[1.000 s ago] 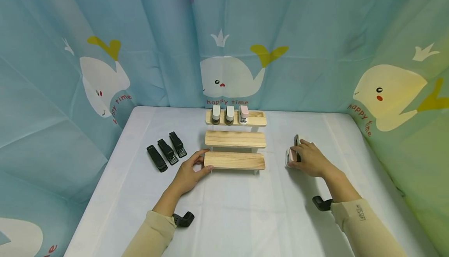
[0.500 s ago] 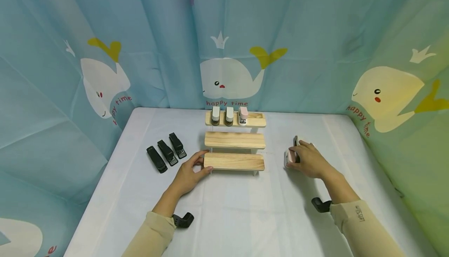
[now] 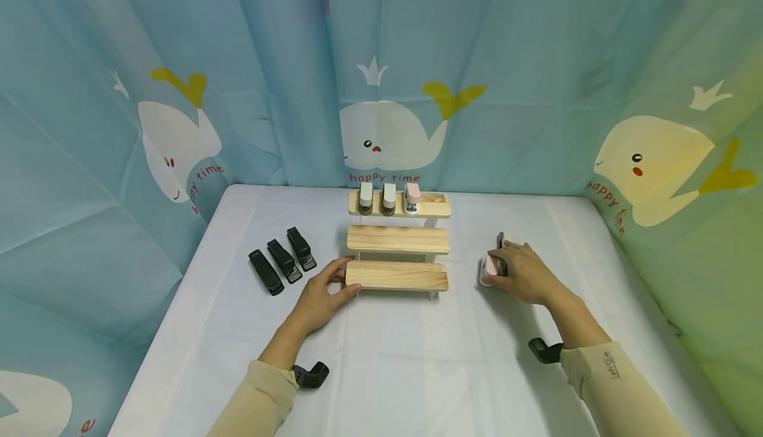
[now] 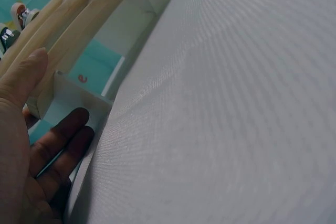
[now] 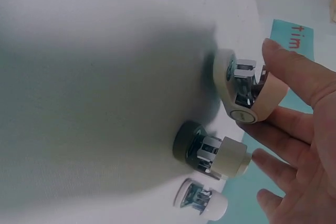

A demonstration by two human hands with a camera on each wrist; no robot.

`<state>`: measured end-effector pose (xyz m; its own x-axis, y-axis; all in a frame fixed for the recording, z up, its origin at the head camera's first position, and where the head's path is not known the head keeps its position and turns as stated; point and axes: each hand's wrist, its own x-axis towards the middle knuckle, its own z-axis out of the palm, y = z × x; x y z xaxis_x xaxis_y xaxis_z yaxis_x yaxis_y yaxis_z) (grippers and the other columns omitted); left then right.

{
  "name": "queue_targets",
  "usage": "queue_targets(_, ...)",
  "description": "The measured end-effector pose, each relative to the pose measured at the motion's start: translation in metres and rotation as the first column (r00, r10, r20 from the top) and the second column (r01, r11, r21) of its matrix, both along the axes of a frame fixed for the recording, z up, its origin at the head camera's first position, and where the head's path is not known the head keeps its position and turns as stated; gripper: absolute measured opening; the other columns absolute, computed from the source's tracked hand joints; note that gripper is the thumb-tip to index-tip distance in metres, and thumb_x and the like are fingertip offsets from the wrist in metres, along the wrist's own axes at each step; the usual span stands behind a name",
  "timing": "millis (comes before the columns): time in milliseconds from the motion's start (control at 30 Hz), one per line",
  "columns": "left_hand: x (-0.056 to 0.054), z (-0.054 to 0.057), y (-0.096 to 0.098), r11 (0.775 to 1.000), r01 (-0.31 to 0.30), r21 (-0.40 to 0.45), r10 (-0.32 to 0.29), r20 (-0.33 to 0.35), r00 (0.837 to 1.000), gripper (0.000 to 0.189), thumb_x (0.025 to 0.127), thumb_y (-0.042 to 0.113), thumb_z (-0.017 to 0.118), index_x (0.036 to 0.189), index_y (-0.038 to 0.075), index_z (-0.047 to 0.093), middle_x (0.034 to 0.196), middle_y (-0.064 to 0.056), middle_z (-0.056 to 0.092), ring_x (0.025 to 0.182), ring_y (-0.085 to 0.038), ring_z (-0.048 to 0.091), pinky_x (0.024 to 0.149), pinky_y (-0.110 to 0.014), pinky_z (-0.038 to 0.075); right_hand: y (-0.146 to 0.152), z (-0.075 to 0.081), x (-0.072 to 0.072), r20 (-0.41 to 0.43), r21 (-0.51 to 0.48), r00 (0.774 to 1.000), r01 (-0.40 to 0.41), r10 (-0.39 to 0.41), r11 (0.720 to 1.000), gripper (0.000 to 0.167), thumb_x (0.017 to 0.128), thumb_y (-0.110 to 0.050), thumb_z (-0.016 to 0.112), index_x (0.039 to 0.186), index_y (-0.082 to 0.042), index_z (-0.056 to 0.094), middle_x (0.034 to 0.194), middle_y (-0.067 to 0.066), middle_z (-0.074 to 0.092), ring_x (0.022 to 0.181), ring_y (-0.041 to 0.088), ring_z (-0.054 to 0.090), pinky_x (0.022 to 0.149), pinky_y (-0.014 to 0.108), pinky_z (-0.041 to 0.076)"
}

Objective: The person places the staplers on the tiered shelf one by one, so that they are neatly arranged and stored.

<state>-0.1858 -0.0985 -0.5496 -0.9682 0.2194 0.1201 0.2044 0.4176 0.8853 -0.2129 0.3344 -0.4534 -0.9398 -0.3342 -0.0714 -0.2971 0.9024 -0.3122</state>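
Observation:
My left hand (image 3: 322,299) holds the left end of the lowest plank of a three-tier wooden display stand (image 3: 396,275). In the left wrist view its thumb (image 4: 32,72) lies against the plank, while other fingers reach behind the end support. To the stand's right, my right hand (image 3: 524,274) pinches a small pink-and-white stapler (image 3: 489,269) low over the table. The right wrist view shows that stapler (image 5: 272,97) between thumb and fingers. Beside it stand a grey-green stapler (image 5: 231,157) and a white stapler (image 5: 214,206), mostly hidden by the hand in the head view.
On the top tier stand two whitish staplers (image 3: 366,197) (image 3: 389,198) and a pink stapler (image 3: 412,197), towards its left. Several black staplers (image 3: 266,271) lie left of the stand. A whale-print curtain (image 3: 381,132) hangs around the white-covered table (image 3: 387,371).
The head view has tilted slightly upward. The pink stapler in my right hand seems to have shifted a little left. My left hand keeps its place on the stand.

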Motion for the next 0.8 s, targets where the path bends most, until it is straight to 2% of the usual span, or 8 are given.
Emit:
queue_targets(367, 0.0, 0.0, 0.0, 1.0, 0.001, 0.002, -0.001, 0.004, 1.0, 0.066, 0.091, 0.047, 0.078, 0.15, 0.041, 0.049, 0.116, 0.01, 0.073, 0.118, -0.019, 0.068, 0.108, -0.055, 0.047, -0.006, 0.009, -0.004, 0.024, -0.139, 1.0, 0.009, -0.006, 0.99, 0.071, 0.096, -0.038, 0.075, 0.143, 0.009, 0.053, 0.146, 0.036, 0.051, 0.143, 0.056, 0.038, 0.123, 0.068, 0.014)
queue_targets(533, 0.0, 0.0, 0.0, 1.0, 0.003, -0.001, -0.003, 0.002, 1.0, 0.066, 0.091, 0.046, 0.078, 0.15, 0.041, 0.049, 0.116, 0.01, 0.073, 0.118, -0.019, 0.068, 0.108, -0.054, 0.047, -0.011, 0.013, -0.007, 0.032, -0.175, 0.999, 0.041, -0.036, 0.984, 0.073, 0.096, -0.042, 0.074, 0.147, 0.005, 0.052, 0.152, 0.035, 0.046, 0.146, 0.056, 0.033, 0.12, 0.069, 0.023)
queue_targets(667, 0.001, 0.002, 0.0, 1.0, 0.003, 0.0, -0.003, 0.011, 1.0, 0.066, 0.091, 0.047, 0.078, 0.15, 0.041, 0.049, 0.116, 0.009, 0.073, 0.12, -0.02, 0.067, 0.109, -0.055, 0.046, -0.015, 0.016, -0.009, 0.029, -0.226, 0.999, 0.051, -0.046, 0.973, 0.072, 0.096, -0.043, 0.074, 0.149, 0.002, 0.051, 0.153, 0.032, 0.046, 0.144, 0.053, 0.039, 0.115, 0.069, 0.032)
queue_targets(800, 0.002, 0.002, 0.0, 1.0, 0.0, 0.002, 0.0, 0.016, 1.0, 0.066, 0.091, 0.047, 0.078, 0.15, 0.041, 0.049, 0.115, 0.01, 0.073, 0.12, -0.02, 0.067, 0.109, -0.055, 0.046, -0.02, 0.021, -0.011, 0.032, -0.258, 0.998, 0.065, -0.059, 0.964, 0.074, 0.096, -0.045, 0.073, 0.151, -0.003, 0.049, 0.153, 0.026, 0.049, 0.145, 0.049, 0.041, 0.114, 0.067, 0.035)
